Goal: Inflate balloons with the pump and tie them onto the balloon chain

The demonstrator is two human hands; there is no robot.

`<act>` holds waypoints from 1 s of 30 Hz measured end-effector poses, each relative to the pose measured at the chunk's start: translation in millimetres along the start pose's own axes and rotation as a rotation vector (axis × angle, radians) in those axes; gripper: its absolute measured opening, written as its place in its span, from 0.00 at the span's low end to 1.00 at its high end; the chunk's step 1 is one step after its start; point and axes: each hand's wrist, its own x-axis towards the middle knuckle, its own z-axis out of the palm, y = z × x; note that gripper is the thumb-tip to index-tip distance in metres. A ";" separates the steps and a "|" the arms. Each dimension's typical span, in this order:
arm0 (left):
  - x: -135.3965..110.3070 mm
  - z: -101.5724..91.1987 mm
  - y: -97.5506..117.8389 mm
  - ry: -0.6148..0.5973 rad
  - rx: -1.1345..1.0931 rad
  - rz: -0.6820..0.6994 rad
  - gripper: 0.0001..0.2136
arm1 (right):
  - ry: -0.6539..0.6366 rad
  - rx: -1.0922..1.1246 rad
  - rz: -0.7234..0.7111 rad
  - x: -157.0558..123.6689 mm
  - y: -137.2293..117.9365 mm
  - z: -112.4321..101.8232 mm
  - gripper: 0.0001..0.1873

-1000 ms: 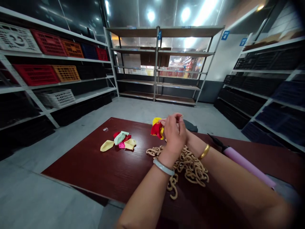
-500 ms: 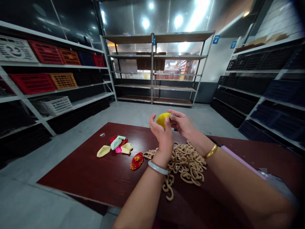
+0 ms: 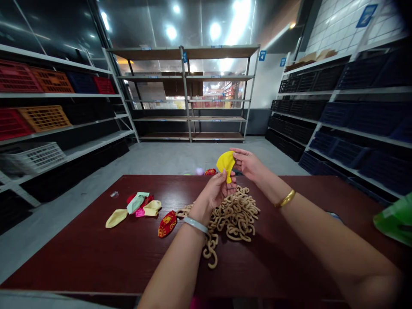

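Observation:
A limp yellow balloon (image 3: 225, 162) is held up above the far part of the table. My left hand (image 3: 216, 189), with a pale bangle at the wrist, pinches its narrow lower end. The fingers of my right hand (image 3: 248, 164), above a gold bangle, grip its upper right edge. Below my hands lies a heap of beige, curled, rope-like pieces (image 3: 240, 216). To its left rests a red balloon with yellow markings (image 3: 167, 224). Farther left are a flat pale yellow balloon (image 3: 116, 218), a mint green one (image 3: 137, 201) and several other limp ones, overlapping.
The dark red-brown table (image 3: 86, 253) spans the foreground. A green bag-like thing (image 3: 394, 219) is at the right edge, and a small clear scrap (image 3: 114, 194) lies at left. Beyond the far edge show round coloured things (image 3: 200, 171). Shelving racks (image 3: 186, 98) and crates (image 3: 45, 118) surround the floor.
My view has swung to the right, bringing the green thing in. The yellow balloon now hangs more upright, its narrow end in my left fingers. My left hand has closed more around it.

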 end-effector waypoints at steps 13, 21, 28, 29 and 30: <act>-5.1 18.7 -8.4 -0.094 -0.260 -0.011 0.07 | 0.215 -0.606 0.101 -29.8 0.2 -73.7 0.20; 5.1 -10.2 8.3 0.260 -0.501 0.151 0.04 | 0.211 -1.833 0.227 -89.4 11.5 -160.3 0.42; 8.2 -30.7 14.8 0.412 -0.479 0.301 0.07 | 0.166 -1.905 0.040 -94.4 23.4 -117.5 0.34; 8.4 -32.8 14.9 0.424 -0.455 0.324 0.07 | 0.150 -1.877 -0.080 -94.4 23.4 -102.1 0.34; 8.6 -34.4 14.8 0.438 -0.429 0.345 0.07 | 0.129 -1.841 -0.184 -95.1 24.1 -86.2 0.34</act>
